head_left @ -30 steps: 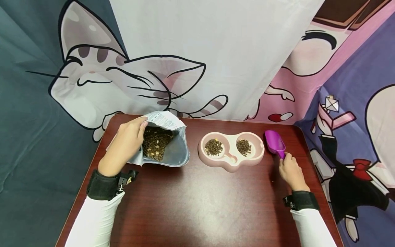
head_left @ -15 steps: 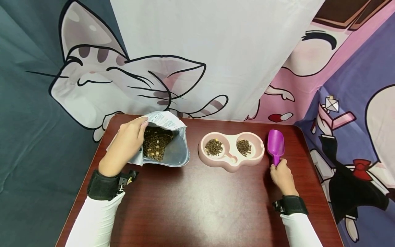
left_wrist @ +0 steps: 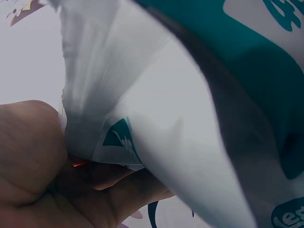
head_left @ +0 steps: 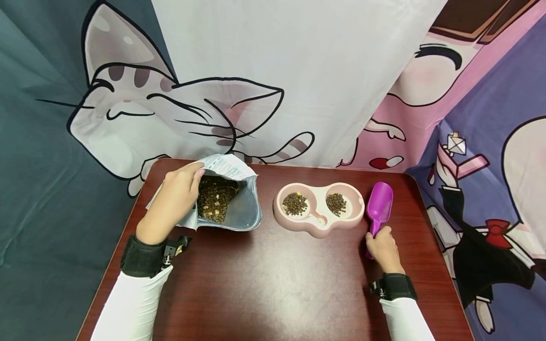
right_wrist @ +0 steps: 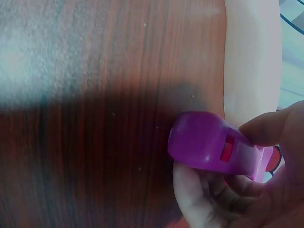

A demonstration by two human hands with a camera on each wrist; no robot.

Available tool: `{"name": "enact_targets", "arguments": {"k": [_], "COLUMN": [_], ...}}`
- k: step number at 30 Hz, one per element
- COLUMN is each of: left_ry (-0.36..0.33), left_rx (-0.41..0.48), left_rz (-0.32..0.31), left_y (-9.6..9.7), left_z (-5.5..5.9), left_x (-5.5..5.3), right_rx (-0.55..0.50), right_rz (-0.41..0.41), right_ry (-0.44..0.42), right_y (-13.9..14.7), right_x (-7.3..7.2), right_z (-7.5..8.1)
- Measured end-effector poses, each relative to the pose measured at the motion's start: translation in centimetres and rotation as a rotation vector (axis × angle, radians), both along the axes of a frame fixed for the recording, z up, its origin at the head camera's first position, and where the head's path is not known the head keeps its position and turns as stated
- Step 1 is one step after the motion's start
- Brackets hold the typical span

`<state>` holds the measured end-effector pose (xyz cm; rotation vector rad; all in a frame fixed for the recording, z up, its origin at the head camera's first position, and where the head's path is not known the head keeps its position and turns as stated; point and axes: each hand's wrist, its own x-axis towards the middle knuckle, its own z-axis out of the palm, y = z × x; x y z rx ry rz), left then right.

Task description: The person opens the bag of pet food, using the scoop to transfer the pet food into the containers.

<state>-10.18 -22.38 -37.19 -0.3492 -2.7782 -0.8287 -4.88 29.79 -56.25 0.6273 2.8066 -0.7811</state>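
Note:
On the left, my left hand [head_left: 177, 194] grips the top edge of an unsealed bag [head_left: 244, 215] of dry pet food. Brown kibble [head_left: 215, 199] with a few pale cubes shows inside it. In the left wrist view, thumb and fingers pinch the bag's white-and-teal film [left_wrist: 166, 109]. My right hand [head_left: 386, 248] holds a purple scoop [head_left: 379, 203] by its handle, its bowl pointing away from me. The right wrist view shows the handle [right_wrist: 199, 142] between thumb and curled fingers. A pink double pet bowl [head_left: 316, 227] sits between the hands, with kibble in both wells.
The dark red wooden table [head_left: 273, 284] carries everything. A cloth backdrop [head_left: 324, 85] with cartoon cats hangs right behind its far edge. Tiny pale crumbs lie on the wood near the right hand in the right wrist view.
My right hand has moved left and slightly toward me with the scoop, whose bowl has swung from pointing up-left to up-right. The left hand and the bag stay in place.

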Motion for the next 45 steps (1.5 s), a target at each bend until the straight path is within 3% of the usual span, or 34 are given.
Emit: {"name": "enact_targets", "arguments": {"k": [14,24,32,38,45], "left_ry": [-0.002,-0.021,-0.011,0.027,0.031], "left_rx": [0.004,0.005,0.008,0.009,-0.001], "left_rz": [-0.002,0.003,0.008,0.008,0.012], "left_y": [0.0,0.1,0.2,0.3,0.3], "left_z": [-0.1,0.1,0.3,0.1,0.2], "left_x": [0.0,0.0,0.1,-0.1,0.0], "right_rx": [-0.04,-0.065,0.029,0.06,0.059], "right_rz": [0.011,0.004,0.017,0.04,0.123], "right_ry": [-0.037,-0.064,-0.029,0.109,0.243], "right_y": [-0.3,-0.3,0.2,-0.9,-3.2], "right_x": [-0.1,0.1,-0.1,-1.2,-3.3], "right_z": [-0.7,-0.1,2.4,5.2,8.0]}}
